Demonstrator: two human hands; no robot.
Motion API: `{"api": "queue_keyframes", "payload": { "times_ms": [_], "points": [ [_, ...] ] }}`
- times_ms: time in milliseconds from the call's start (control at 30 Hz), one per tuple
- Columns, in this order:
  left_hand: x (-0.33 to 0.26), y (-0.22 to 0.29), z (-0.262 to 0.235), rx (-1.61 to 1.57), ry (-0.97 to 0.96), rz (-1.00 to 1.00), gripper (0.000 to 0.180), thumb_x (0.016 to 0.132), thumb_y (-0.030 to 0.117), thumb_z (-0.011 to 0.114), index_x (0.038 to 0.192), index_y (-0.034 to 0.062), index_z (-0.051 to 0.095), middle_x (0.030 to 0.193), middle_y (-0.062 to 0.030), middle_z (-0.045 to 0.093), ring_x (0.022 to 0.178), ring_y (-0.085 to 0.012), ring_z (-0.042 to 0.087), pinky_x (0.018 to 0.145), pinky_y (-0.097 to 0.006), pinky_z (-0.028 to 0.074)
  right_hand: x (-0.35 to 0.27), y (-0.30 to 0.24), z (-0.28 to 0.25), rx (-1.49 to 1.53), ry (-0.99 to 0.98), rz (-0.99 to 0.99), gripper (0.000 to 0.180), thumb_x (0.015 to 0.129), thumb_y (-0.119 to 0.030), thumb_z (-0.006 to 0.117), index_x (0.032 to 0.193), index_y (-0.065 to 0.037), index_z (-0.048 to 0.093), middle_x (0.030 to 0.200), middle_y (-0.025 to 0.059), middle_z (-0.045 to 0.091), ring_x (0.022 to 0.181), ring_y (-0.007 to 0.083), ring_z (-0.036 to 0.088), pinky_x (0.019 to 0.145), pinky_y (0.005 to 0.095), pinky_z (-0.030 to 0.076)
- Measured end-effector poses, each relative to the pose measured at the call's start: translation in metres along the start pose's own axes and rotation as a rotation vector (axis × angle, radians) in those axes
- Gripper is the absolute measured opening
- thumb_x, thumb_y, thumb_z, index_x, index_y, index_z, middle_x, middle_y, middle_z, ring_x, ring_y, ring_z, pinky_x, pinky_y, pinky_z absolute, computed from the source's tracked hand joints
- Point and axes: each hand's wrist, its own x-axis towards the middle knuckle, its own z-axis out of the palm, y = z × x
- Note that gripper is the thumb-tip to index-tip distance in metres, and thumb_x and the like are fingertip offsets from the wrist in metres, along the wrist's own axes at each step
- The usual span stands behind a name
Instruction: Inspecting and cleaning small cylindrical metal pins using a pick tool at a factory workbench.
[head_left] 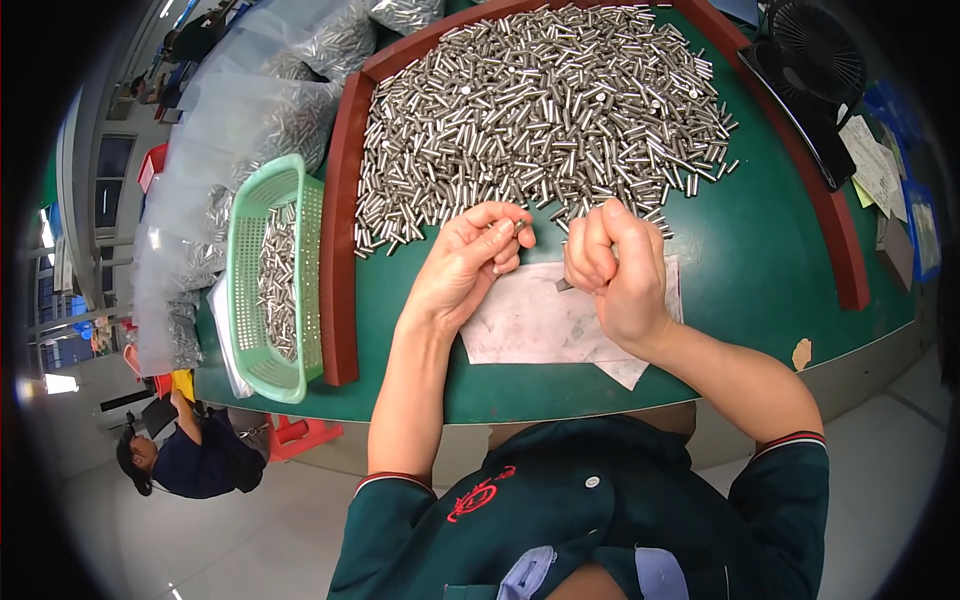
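My left hand (462,262) is closed, with thumb and forefinger pinching a short metal pin (519,228). Close on its right, my right hand (628,275) is curled into a fist. A small dark grey piece (564,286) shows at the lower left of that fist; what the fingers wrap is mostly hidden. Both hands are over a stained whitish cloth (520,335) on the green table (770,265). Just beyond them spreads a large heap of short shiny metal pins (540,110).
Dark red wooden rails (342,250) border the heap. Left of them stands a light green basket (245,270) partly filled with pins, beside clear plastic bags (300,110) of pins. A black fan (815,50) and papers (872,160) lie right. Another person (200,450) is at far left.
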Motion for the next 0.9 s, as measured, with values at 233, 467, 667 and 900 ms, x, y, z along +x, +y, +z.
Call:
{"api": "queue_keyframes", "payload": {
  "times_ms": [233, 467, 667, 900],
  "points": [
    [-0.0002, -0.0001, -0.0007, -0.003, 0.015, -0.024, 0.016, 0.085, 0.010, 0.050, 0.093, -0.0027, 0.054, 0.074, -0.0077, 0.055, 0.054, -0.0054, 0.036, 0.051, -0.018, 0.031, 0.0001, -0.0003, 0.0002, 0.016, 0.002, 0.005, 0.041, 0.088, -0.018, 0.031, 0.049, -0.007, 0.027, 0.046, 0.0008, 0.032, 0.042, 0.0070, 0.026, 0.040, 0.0219, 0.023],
    [-0.0016, 0.0037, 0.0020, 0.006, 0.046, -0.038, 0.022, 0.087, 0.016, 0.047, 0.097, -0.0037, 0.052, 0.072, -0.0095, 0.057, 0.051, -0.0056, 0.036, 0.048, -0.018, 0.031, 0.0005, -0.0011, 0.0016, 0.004, 0.009, -0.005, 0.041, 0.088, -0.018, 0.031, 0.049, -0.007, 0.027, 0.046, 0.0012, 0.032, 0.042, 0.0075, 0.027, 0.040, 0.0221, 0.024],
    [-0.0019, 0.0051, -0.0001, -0.009, 0.051, -0.044, 0.025, 0.087, 0.015, 0.044, 0.099, -0.0056, 0.050, 0.076, -0.0134, 0.059, 0.052, -0.0068, 0.038, 0.048, -0.019, 0.032, 0.0011, 0.0007, 0.0011, 0.009, 0.000, -0.009, 0.040, 0.088, -0.018, 0.031, 0.049, -0.007, 0.027, 0.046, 0.0014, 0.031, 0.041, 0.0075, 0.027, 0.040, 0.0222, 0.024],
    [-0.0022, 0.0067, 0.0089, -0.152, 0.118, 0.035, 0.024, 0.088, 0.024, 0.043, 0.077, 0.0029, 0.049, 0.074, -0.0110, 0.056, 0.052, -0.0075, 0.038, 0.048, -0.019, 0.032, 0.0006, -0.0007, 0.0011, 0.013, 0.009, -0.016, 0.041, 0.088, -0.018, 0.030, 0.049, -0.007, 0.027, 0.046, 0.0014, 0.031, 0.041, 0.0074, 0.026, 0.040, 0.0221, 0.023]
  ]
}}
